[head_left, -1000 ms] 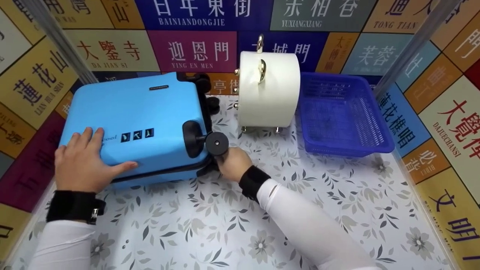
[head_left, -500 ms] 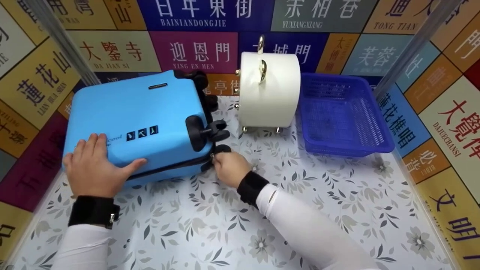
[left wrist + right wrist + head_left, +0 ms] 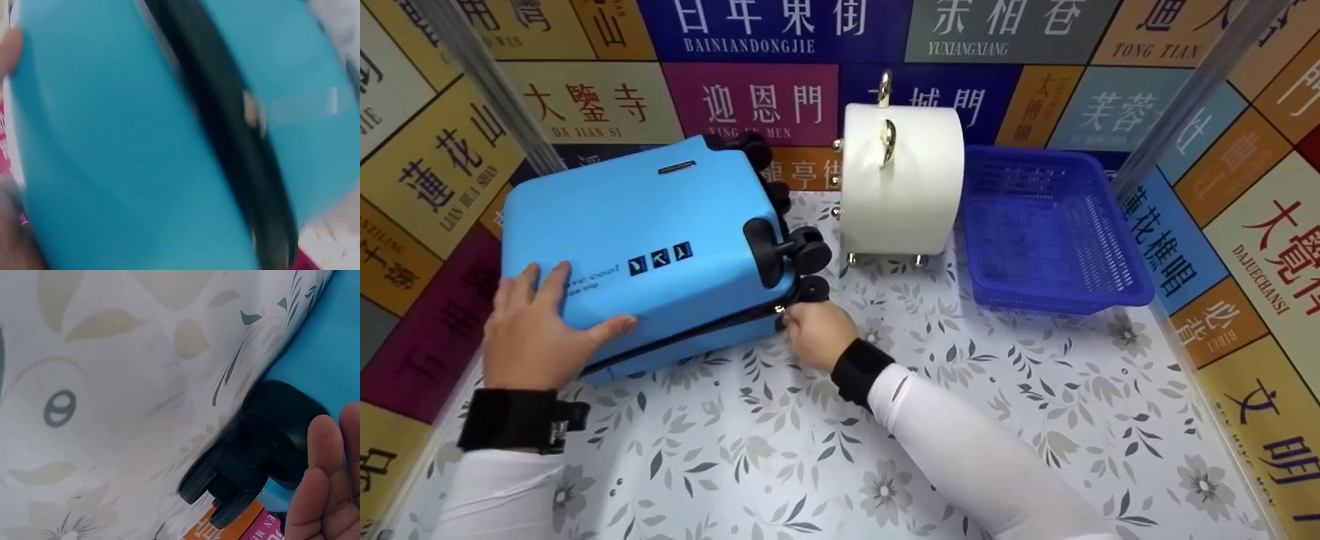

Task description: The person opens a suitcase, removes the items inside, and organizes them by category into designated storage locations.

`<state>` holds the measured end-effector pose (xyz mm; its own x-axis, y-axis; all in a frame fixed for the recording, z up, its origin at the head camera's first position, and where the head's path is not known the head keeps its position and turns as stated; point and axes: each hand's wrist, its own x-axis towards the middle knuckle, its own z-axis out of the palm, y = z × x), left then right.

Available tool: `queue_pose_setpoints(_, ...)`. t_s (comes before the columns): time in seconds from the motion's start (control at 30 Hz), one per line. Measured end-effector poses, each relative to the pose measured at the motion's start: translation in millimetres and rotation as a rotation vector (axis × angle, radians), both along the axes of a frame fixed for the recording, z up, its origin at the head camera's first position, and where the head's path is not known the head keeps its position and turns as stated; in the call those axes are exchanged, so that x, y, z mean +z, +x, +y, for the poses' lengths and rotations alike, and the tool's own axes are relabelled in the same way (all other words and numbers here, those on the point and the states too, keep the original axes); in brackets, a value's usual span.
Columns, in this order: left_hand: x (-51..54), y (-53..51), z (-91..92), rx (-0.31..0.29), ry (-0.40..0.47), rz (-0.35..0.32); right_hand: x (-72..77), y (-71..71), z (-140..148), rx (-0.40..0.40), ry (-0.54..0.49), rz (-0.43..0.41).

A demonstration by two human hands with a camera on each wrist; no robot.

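The blue suitcase [image 3: 615, 210] lies flat in the left and middle part of the head view, with its wheels [image 3: 811, 251] facing right. Its top half sits down on its bottom half, so it looks closed, and nothing inside shows. A dark strip [image 3: 214, 101] runs along the near side, where the halves meet. The small metal zip pull [image 3: 779, 309] is at the right end, at the corner by the wheels. I think the zip work is at this corner now. How much zip is done and how much is left I cannot tell, because the back sides are hidden.

The hands are well apart. The left hand [image 3: 536, 330] rests on the suitcase near its lower left edge, fingers spread. The right hand [image 3: 821, 335] is curled at the corner and seems to pinch the zip pull, though its fingertips are partly hidden.

The black wheels are right beside the right hand and could get in its way. A white round bag [image 3: 904, 180] stands near them, top middle, and a dark blue basket [image 3: 1050, 300] sits to its right, both out of the way.
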<state>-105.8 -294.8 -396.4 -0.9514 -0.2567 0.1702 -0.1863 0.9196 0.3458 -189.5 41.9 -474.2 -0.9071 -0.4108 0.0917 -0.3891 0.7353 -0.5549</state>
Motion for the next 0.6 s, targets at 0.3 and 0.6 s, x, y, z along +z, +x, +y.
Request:
queue_pose_setpoints(0.3, -5.2, 12.5, -10.6, 0.042, -0.053, -0.024, -0.3, 1.4, -2, 0.002, -0.012, -0.026)
queue_pose_setpoints(0.6, -9.3, 21.3, -0.1, 0.115, -0.072, -0.008, -0.5, -0.4, -4, -0.001, 0.003, -0.027)
